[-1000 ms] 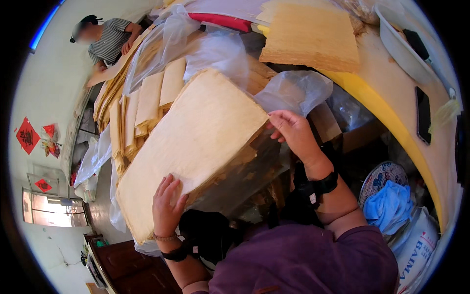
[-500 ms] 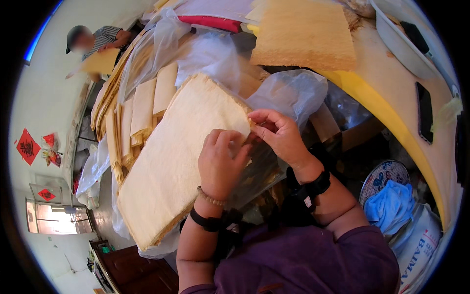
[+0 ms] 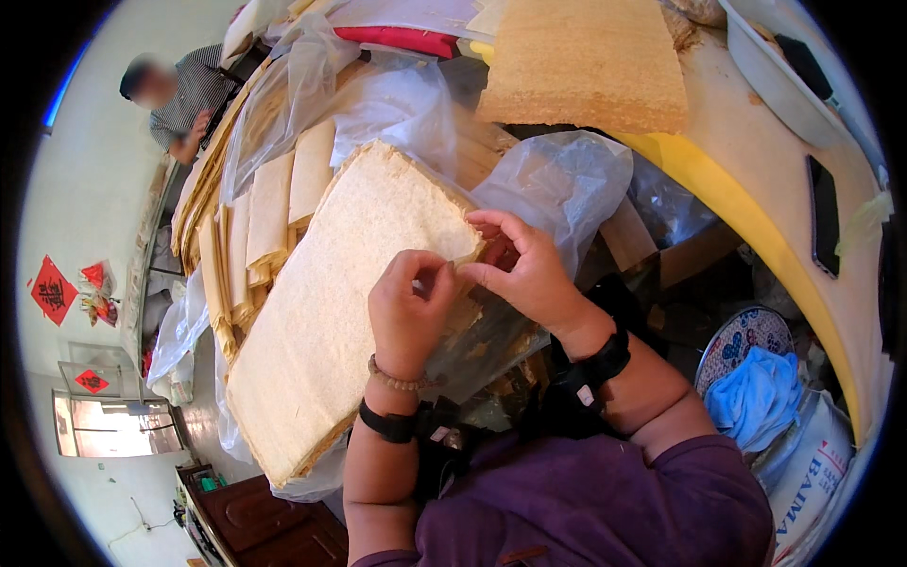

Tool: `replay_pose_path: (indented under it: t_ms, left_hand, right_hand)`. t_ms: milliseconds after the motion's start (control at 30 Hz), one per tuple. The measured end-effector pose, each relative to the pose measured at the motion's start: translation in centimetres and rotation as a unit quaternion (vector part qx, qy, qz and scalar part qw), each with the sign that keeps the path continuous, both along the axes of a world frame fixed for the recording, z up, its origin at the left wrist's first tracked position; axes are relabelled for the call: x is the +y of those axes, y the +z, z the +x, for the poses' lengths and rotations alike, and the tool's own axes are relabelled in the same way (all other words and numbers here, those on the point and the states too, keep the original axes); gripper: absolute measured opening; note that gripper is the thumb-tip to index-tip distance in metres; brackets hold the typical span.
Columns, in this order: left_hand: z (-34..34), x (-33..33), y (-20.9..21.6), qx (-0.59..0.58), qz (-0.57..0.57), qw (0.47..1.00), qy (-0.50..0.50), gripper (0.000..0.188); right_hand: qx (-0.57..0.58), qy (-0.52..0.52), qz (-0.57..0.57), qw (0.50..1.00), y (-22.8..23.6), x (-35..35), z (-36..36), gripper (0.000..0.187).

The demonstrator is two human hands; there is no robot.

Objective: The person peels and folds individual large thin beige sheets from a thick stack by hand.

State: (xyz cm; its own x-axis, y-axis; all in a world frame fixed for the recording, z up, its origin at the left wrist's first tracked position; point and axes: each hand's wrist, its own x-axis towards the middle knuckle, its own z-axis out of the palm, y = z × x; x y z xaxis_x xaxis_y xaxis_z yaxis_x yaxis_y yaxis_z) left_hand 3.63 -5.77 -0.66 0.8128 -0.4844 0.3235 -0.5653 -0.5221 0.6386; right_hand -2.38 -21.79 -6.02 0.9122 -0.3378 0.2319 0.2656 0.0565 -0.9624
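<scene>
A thick stack of cream-coloured, rough-edged thin sheets point(image 3: 321, 312) lies slanted in front of me on clear plastic. At its right-hand corner, my right hand point(image 3: 529, 274) has its fingers bent round the edge and its thumb stretched toward the other hand. Close beside it, over the stack's near edge, my left hand point(image 3: 406, 307) is closed in a pinch. Anything between the left fingertips is too small to make out. The two hands' fingertips nearly meet.
Folded cream sheets point(image 3: 274, 217) and clear plastic point(image 3: 392, 113) lie beyond the stack. At right, a table point(image 3: 756, 189) with a yellow edge bears more sheets point(image 3: 586, 66), a basin point(image 3: 784, 85) and a phone point(image 3: 823, 217). A blue cloth point(image 3: 753, 397) lies below. Another person point(image 3: 184, 99) is far left.
My left hand's fingers have drawn together into a pinch, and my right thumb has come closer to them. The person at far left has shifted; the sheet they held in front has moved away.
</scene>
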Motion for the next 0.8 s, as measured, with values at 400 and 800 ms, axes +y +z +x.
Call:
replay_pose_path:
  t_ms: [400,800]
  left_hand:
    - [-1.2,-2.1,0.4,-0.339,0.139,0.930,0.038,0.009]
    - [0.0,2.3,3.6,-0.329,0.080,0.920,0.198,0.007]
  right_hand:
    - [-0.042,-0.098,0.017,0.994,-1.0,1.8,1.6,0.043]
    - [-0.023,-0.237,-0.266,0.934,2.3,2.6,0.5,0.045]
